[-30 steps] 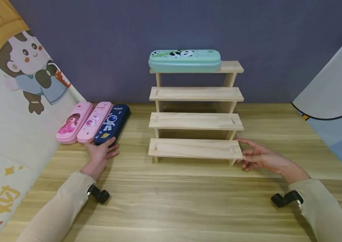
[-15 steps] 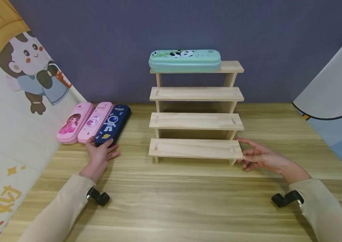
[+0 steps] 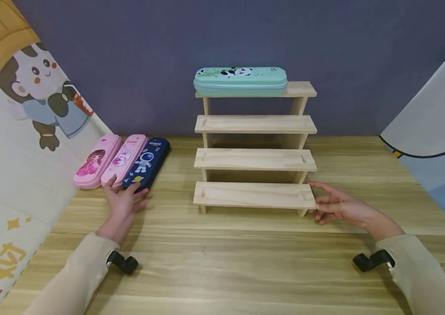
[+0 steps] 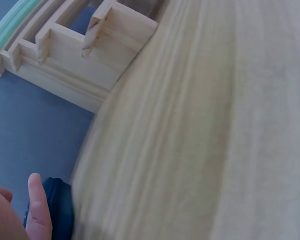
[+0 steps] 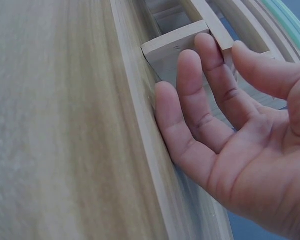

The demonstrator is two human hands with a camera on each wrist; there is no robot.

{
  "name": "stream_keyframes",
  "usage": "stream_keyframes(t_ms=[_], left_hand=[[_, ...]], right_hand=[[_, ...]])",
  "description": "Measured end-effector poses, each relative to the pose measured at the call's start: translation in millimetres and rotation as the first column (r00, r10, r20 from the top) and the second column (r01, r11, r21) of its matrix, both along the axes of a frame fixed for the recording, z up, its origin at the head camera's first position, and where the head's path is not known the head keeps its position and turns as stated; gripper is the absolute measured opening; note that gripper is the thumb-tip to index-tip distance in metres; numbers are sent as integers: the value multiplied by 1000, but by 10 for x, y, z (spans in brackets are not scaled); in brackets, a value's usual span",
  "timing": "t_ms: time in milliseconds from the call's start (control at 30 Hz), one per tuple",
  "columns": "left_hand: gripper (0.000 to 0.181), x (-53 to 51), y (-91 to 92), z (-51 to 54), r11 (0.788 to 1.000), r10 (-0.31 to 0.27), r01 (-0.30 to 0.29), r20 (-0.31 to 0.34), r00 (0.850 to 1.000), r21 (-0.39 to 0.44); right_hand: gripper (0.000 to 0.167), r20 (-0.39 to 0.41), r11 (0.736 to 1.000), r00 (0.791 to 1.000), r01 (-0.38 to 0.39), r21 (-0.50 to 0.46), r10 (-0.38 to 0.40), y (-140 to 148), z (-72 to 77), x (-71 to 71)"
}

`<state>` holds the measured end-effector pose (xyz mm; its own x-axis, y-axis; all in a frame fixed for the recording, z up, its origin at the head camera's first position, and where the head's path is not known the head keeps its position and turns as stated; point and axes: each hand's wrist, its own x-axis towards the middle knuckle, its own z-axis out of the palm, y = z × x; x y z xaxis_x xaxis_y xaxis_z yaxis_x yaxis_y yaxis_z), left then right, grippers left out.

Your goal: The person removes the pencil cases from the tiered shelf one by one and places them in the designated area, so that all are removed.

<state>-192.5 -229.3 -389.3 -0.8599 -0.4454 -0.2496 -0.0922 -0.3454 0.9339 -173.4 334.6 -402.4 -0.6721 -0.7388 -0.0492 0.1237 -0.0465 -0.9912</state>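
Observation:
Three pencil cases lie side by side at the left: a pink one with a doll [image 3: 95, 164], a pink one with a rabbit [image 3: 124, 158], and a navy one with an astronaut [image 3: 148, 159]. My left hand [image 3: 120, 203] is at the near ends of the rabbit and navy cases, fingers spread and touching them. In the left wrist view one finger [image 4: 38, 207] lies against the navy case [image 4: 60, 207]. My right hand [image 3: 344, 208] holds the right end of the lowest step of a wooden stand [image 3: 254, 194], thumb and index finger at its corners.
A mint-green pencil case with a panda [image 3: 242, 83] lies on the top step. The lower steps are bare. The stand is on a wooden table [image 3: 226, 258], a dark wall [image 3: 344, 57] is behind it, and printed panels flank both sides.
My left hand has shifted slightly left and back, from the navy case's near end towards the gap beside the rabbit case. The right hand and stand stay put.

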Motion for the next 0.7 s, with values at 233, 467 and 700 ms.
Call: stream_keyframes(t_ms=[233,467,700], left_hand=[[74,6,-23,187,1000,8,-8,-15,1000,14],[73,-141,70,413,999,-8,12,-94,995,41],[72,-331,303,675,996,-66,73,-151,986,43]], right_hand=[[65,2,1000,1000,-13,-22,13,-5,-4,3],[66,0,1000,1000,-6,-20,6,6,-8,-8],[66,0,1000,1000,-7,-30,7,5,-21,-7]])
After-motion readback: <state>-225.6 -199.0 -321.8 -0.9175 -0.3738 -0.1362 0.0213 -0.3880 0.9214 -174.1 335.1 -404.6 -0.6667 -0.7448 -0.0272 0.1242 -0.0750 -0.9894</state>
